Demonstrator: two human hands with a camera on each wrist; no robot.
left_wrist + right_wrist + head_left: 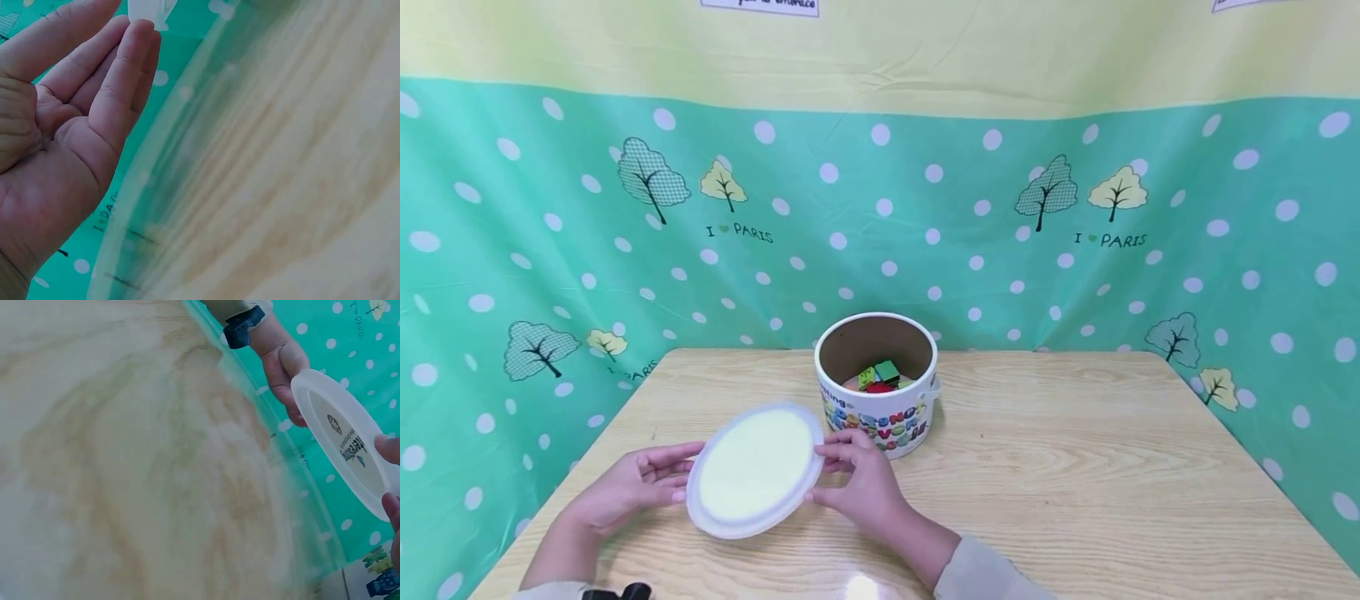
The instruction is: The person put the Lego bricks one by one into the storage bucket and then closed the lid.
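Both hands hold a round white lid (pixel 756 467) tilted above the table, left of the bucket. The left hand (pixel 643 479) pinches its left edge with the fingertips; in the left wrist view a white bit of the lid (pixel 150 9) shows past the left fingers (pixel 122 81). On the opposite edge, the right hand (pixel 861 479) grips the rim between thumb and fingers. Coloured print marks the lid face (pixel 340 447) seen in the right wrist view. Close behind the right hand stands an uncovered white bucket (pixel 880 425) with coloured letters; toy blocks (pixel 880 377) lie inside.
The wooden table (pixel 1075 467) reaches back to a green and yellow cloth (pixel 880 208) with dots and trees. A small handle (pixel 932 389) sticks out at the bucket's right side. A black object (pixel 617 592) shows by the left sleeve.
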